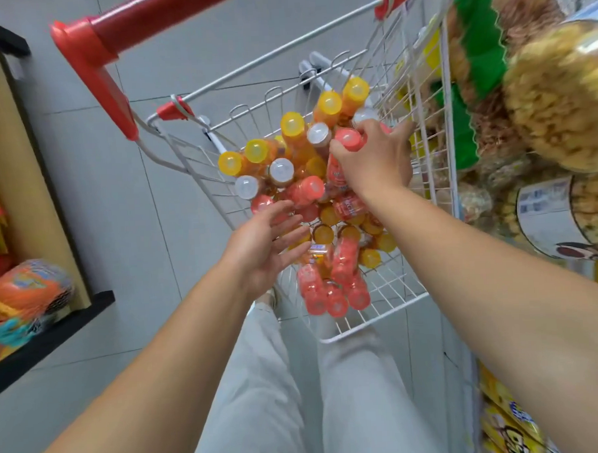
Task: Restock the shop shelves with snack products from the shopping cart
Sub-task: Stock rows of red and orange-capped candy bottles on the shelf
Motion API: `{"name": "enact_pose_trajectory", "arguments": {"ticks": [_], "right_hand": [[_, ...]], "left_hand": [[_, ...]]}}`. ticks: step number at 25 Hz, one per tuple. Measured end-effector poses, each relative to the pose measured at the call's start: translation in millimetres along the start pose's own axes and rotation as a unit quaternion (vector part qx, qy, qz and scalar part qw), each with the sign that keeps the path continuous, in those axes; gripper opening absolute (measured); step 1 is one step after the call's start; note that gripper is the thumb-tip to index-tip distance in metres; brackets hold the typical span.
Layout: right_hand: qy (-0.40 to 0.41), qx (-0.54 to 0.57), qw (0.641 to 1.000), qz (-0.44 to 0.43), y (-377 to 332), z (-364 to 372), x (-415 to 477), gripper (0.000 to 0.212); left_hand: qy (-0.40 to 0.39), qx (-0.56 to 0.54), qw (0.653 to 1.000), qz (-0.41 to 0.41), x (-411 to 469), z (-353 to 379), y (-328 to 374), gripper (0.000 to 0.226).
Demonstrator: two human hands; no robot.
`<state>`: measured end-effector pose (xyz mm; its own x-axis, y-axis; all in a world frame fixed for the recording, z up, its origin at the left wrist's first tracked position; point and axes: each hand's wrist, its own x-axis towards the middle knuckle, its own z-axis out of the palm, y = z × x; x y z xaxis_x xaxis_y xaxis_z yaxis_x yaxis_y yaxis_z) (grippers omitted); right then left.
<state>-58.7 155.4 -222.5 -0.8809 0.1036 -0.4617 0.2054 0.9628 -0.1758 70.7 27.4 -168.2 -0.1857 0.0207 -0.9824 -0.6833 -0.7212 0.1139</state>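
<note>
Head view: looks down into a white wire shopping cart point(375, 325) at mid-frame, its red handle point(144, 20) across the top.
Bottles: small bottles point(290, 178) with yellow, white and pink caps lie piled in the cart.
Right hand: the right hand point(373, 161), centre right, has its fingers curled round a pink-capped bottle point(348, 140) at the pile's upper right.
Left hand: the left hand point(261, 248) has its fingers straight and spread, gripping nothing, over the pile's lower left edge.
Shelves: snack bags point(555, 88) fill the right edge; a dark-edged shelf point(55, 336) with netted goods point(29, 286) sits at lower left.
</note>
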Motion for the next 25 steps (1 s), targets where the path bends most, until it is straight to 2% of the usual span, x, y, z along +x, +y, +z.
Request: {"name": "enact_pose_trajectory", "arguments": {"ticks": [3,7,9,12,13,15,17,19,22,25], "right_hand": [[-0.01,0.025,0.999,-0.032,11,-5,-5,0.038],[-0.02,0.207,0.974,-0.091,24,-27,-31,0.035],[-0.074,0.281,0.949,-0.124,26,-38,-59,0.033],[-0.195,0.313,0.91,-0.188,33,-44,-98,0.039],[-0.242,0.321,0.896,-0.189,36,-43,-102,0.04],[-0.304,0.349,0.878,-0.125,46,-34,-94,0.039],[-0.273,0.315,0.908,-0.039,49,-14,-72,0.037],[-0.228,0.214,0.949,-0.032,42,12,-52,0.039],[-0.234,0.116,0.962,-0.078,14,42,-40,0.046],[-0.211,0.138,0.964,-0.086,2,45,-40,0.033]], "left_hand": [[0.005,-0.006,1.0,-0.005,4,9,0,0.029],[-0.018,-0.022,0.999,-0.024,3,19,1,0.045],[-0.054,-0.024,0.997,-0.043,1,19,2,0.047],[-0.076,0.015,0.994,-0.082,-6,15,3,0.037],[-0.067,0.038,0.993,-0.09,-8,12,2,0.033],[-0.06,0.065,0.993,-0.084,-13,4,-2,0.026],[-0.065,0.068,0.994,-0.062,-17,-4,-7,0.024],[-0.059,0.061,0.995,-0.05,-22,-8,-11,0.026],[-0.035,0.062,0.997,-0.033,-25,-15,-14,0.025],[-0.032,0.061,0.997,-0.027,-26,-20,-13,0.017]]}}
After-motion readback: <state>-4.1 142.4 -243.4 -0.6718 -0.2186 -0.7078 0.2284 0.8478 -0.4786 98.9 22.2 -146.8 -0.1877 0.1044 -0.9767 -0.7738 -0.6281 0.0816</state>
